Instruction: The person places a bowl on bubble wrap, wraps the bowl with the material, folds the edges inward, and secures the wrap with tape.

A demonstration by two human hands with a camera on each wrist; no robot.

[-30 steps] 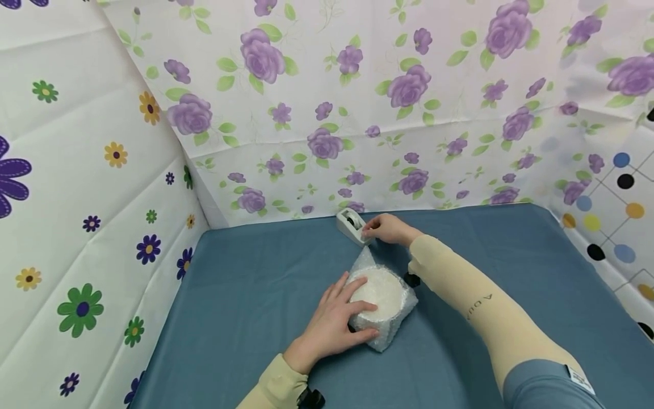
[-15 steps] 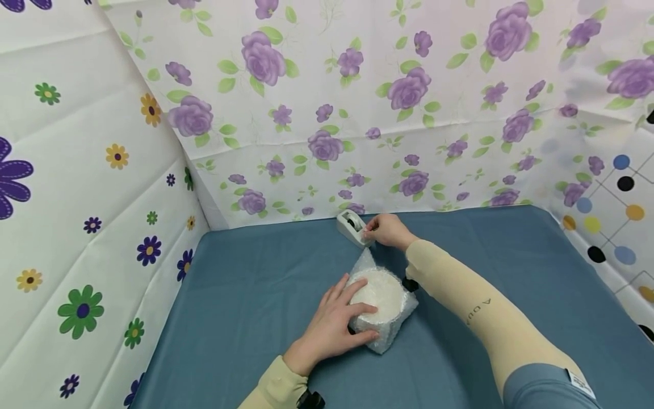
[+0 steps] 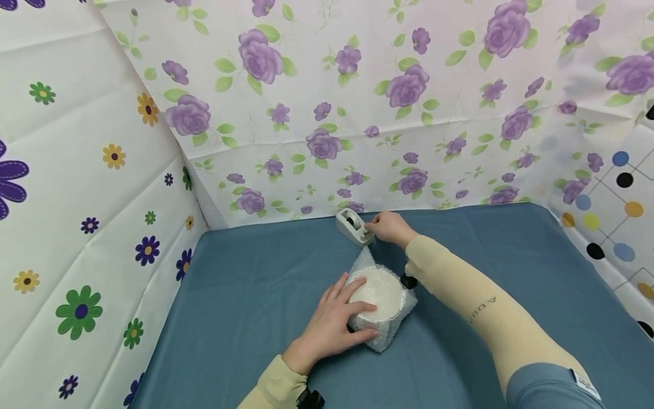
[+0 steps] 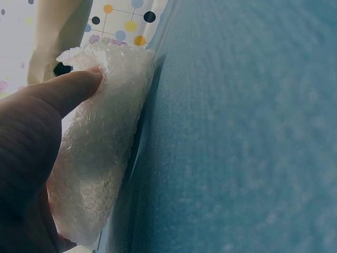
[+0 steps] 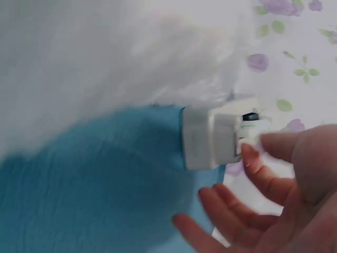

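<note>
A round white item wrapped in bubble wrap (image 3: pixel 382 292) lies on the blue cloth in the middle of the head view. My left hand (image 3: pixel 332 326) rests across its left side, fingers spread over the top; in the left wrist view the thumb (image 4: pixel 79 87) presses the bubble wrap. Just beyond the bundle stands a small white tape dispenser (image 3: pixel 349 227) with a roll inside. My right hand (image 3: pixel 392 227) is at its front end, thumb and forefinger pinching the tape's end; in the right wrist view the other fingers (image 5: pixel 221 208) hang loose.
Blue cloth (image 3: pixel 255 295) covers the table. A purple-rose curtain (image 3: pixel 327 113) rises right behind the dispenser. A flowered sheet (image 3: pixel 92 227) borders the left, and a dotted sheet (image 3: pixel 608 227) the right. Black wrist cameras sit under both cuffs.
My right hand has shifted very slightly at the dispenser's front end. The left hand and the wrapped bundle have stayed in place.
</note>
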